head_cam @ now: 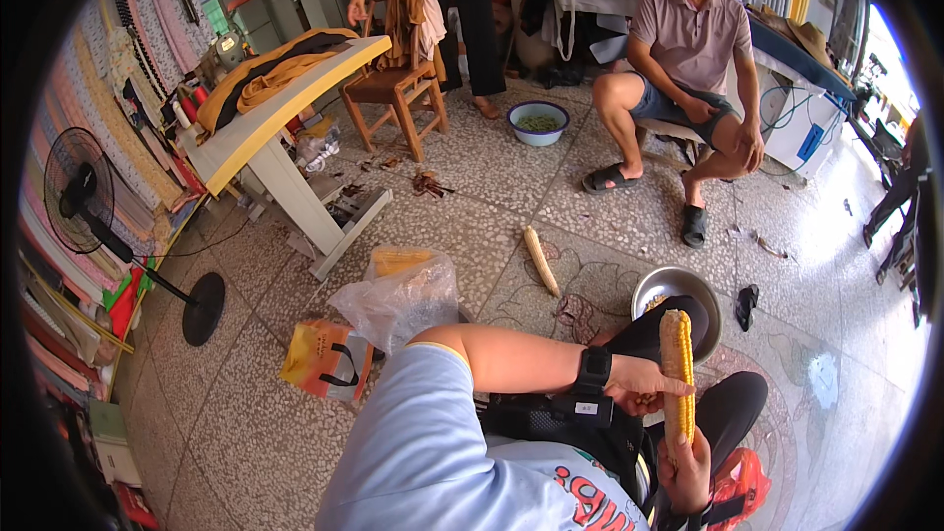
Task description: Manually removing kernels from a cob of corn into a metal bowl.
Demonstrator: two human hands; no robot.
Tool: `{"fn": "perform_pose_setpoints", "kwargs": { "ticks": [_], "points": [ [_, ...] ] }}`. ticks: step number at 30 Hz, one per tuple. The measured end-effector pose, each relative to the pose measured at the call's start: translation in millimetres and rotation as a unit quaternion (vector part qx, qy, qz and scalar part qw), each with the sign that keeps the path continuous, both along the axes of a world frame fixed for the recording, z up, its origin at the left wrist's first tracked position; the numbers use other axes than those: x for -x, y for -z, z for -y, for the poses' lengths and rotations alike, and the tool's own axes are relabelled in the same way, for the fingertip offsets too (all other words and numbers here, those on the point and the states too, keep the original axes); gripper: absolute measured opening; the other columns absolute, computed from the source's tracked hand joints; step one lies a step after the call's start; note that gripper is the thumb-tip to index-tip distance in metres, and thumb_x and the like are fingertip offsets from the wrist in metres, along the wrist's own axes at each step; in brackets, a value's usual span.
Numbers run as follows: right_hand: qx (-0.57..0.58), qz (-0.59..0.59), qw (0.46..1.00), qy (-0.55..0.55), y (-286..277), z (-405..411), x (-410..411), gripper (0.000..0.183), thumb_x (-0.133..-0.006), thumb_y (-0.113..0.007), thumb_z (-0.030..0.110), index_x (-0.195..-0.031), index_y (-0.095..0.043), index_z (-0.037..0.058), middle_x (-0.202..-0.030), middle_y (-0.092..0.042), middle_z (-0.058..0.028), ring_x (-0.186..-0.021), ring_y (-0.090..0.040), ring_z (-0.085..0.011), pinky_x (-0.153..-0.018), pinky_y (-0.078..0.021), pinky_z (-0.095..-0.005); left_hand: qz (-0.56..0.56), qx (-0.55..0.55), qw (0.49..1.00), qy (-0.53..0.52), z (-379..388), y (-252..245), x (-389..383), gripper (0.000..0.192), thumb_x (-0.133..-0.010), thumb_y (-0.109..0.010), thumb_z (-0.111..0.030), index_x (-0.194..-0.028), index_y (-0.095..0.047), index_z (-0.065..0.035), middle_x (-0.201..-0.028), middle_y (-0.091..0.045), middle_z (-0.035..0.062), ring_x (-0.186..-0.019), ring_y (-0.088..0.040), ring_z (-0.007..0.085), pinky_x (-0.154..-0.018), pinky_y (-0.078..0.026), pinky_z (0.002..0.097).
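Observation:
A corn cob (678, 376) stands nearly upright in the picture, partly stripped, with yellow kernels along its right side. My left hand (643, 386) presses a digit across its middle, with loose kernels in the palm. Around the lower end of the cob my right hand (686, 466) is closed. Beyond my knees, a steel basin (709, 287) holds some kernels and is partly hidden by my leg. A bare cob (541, 261) lies on the floor. More yellow corn (400, 258) shows at a clear plastic bag (409, 300).
An orange bag (328, 361) lies at left, near a standing fan (204, 308). A red plastic bag (741, 487) is beside my right hand. Ahead are a seated person (693, 51), a standing person (468, 7), a blue-rimmed basin (538, 134), a wooden chair (398, 92) and a table (295, 118).

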State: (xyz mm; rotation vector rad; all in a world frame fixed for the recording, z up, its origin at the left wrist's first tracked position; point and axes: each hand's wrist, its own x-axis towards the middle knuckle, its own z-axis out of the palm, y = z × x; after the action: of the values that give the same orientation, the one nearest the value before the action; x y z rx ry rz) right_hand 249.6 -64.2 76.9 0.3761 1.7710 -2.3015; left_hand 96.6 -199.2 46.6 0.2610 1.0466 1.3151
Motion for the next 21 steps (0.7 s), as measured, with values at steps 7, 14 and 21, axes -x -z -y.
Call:
{"fn": "perform_pose_setpoints", "kwargs": {
  "ticks": [7,14,21],
  "points": [
    [0.060,0.008,0.997,0.045,-7.3,-1.0,-9.8,0.022,-0.087,-0.051,0.026,-0.092,-0.044,0.0061,-0.059,-0.041,0.0025,-0.041,-0.034,-0.0034,-0.035,-0.0245,-0.0165,0.020,-0.050,0.998,0.037,-4.0,-2.7,-0.6,0.039,-0.079,-0.058,-0.046,-0.075,-0.055,-0.0070,-0.053,-0.043,-0.0018,-0.043,-0.038,0.0057,-0.038,-0.028,0.0183],
    [0.091,0.020,0.996,0.008,-1.8,-7.4,1.6,0.032,-0.086,-0.053,0.027,-0.104,-0.043,0.0028,-0.068,-0.044,-0.0001,-0.043,-0.034,-0.0021,-0.036,-0.0270,-0.0142,0.022,-0.005,0.999,-0.047,9.5,-7.1,11.4,0.045,-0.079,-0.054,-0.053,-0.072,-0.052,-0.0084,-0.059,-0.048,-0.0006,-0.045,-0.043,0.0074,-0.039,-0.032,0.0194],
    [0.042,-0.011,0.999,-0.011,1.4,-13.5,-2.4,0.032,-0.087,-0.054,0.025,-0.106,-0.042,0.0019,-0.068,-0.045,0.0004,-0.042,-0.035,-0.0016,-0.036,-0.0275,-0.0150,-0.054,-0.017,0.998,0.019,-6.7,-15.2,4.3,0.041,-0.082,-0.053,-0.047,-0.084,-0.049,-0.0065,-0.058,-0.042,-0.0017,-0.045,-0.036,0.0045,-0.038,-0.028,0.0174]
  ]
}}
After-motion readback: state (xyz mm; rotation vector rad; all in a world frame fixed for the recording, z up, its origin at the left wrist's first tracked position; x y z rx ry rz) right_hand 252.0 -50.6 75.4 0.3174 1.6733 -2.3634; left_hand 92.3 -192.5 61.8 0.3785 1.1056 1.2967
